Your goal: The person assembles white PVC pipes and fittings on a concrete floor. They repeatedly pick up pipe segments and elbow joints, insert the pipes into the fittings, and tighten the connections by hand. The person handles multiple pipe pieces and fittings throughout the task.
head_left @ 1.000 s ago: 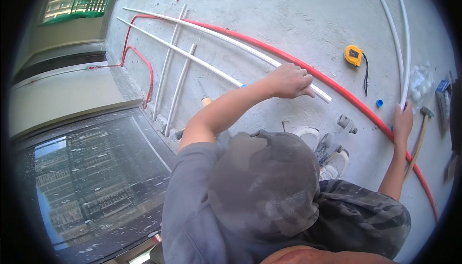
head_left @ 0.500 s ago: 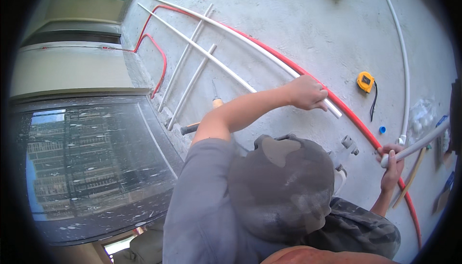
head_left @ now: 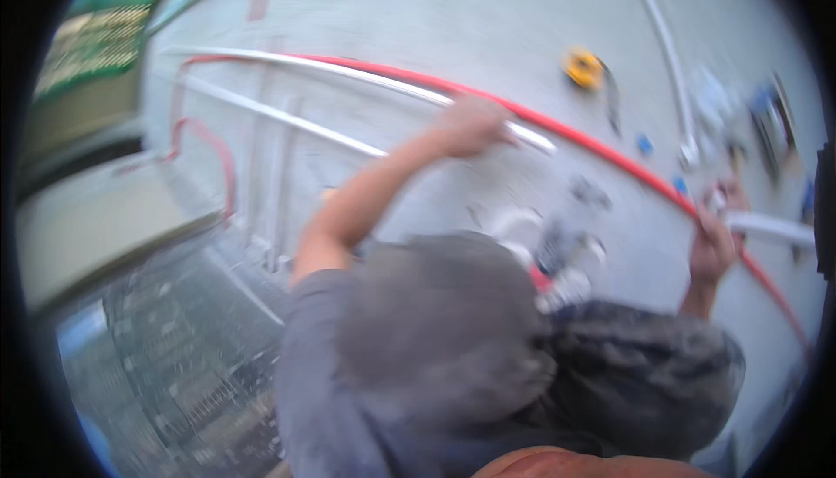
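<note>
I am crouched, my knees in patterned dark trousers in front of me. My left hand (head_left: pixel 475 126) is closed around a long white pipe (head_left: pixel 348 75) near its near end. A red pipe (head_left: pixel 557 126) runs along the floor just beyond it. At the right, my right hand (head_left: pixel 714 247) grips a second white pipe (head_left: pixel 771 227), which sticks out to the right past the fingers. Motion smears this hand, and the pipe's held end is hard to make out. Grey fittings (head_left: pixel 590 192) lie between the hands, beyond my shoes (head_left: pixel 570 288).
A yellow tape measure (head_left: pixel 583 69), a blue cap (head_left: pixel 644 144) and a clear plastic bag (head_left: pixel 710 99) lie on the concrete floor. Another white pipe (head_left: pixel 287 117) and several crossing ones lie at the left. A long pale pipe (head_left: pixel 657 25) stretches across the far right. Dark reflective glass (head_left: pixel 165 373) fills the lower left.
The view has turned, so the floor things sit further left and higher. The right-hand pipe now points nearly level to the right, where before it slanted upward. My left hand stays on its pipe.
</note>
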The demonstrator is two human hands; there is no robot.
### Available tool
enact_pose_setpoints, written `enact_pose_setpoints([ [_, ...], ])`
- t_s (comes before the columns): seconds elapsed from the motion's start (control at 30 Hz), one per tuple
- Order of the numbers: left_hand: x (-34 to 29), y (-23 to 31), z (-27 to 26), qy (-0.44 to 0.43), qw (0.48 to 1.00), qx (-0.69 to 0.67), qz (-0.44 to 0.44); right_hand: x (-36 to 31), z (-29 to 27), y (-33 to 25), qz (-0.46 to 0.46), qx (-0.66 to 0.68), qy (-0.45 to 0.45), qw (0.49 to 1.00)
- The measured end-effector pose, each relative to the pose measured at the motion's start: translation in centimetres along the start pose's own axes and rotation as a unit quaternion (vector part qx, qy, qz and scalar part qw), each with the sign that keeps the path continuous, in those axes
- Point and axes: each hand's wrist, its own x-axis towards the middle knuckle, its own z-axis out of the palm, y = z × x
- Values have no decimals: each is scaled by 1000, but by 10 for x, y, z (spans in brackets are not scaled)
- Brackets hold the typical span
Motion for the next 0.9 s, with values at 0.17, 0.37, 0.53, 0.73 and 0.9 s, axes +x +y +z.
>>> enact_pose_setpoints([
  [0.17,-16,14,-19,9,997,76,1,6,8,0,26,-32,-68,997],
  [0.37,-11,32,-16,-16,997,73,7,-23,-17,23,58,-140,-77,985],
  [0.53,-22,54,3,-41,998,57,1,-56,-20,61,51,-265,-169,948],
  [0.73,-16,60,5,-19,998,59,12,-54,-5,88,93,-371,-227,896],
  [0.9,-11,69,6,-2,999,35,19,-45,14,104,142,-353,-254,889],
])
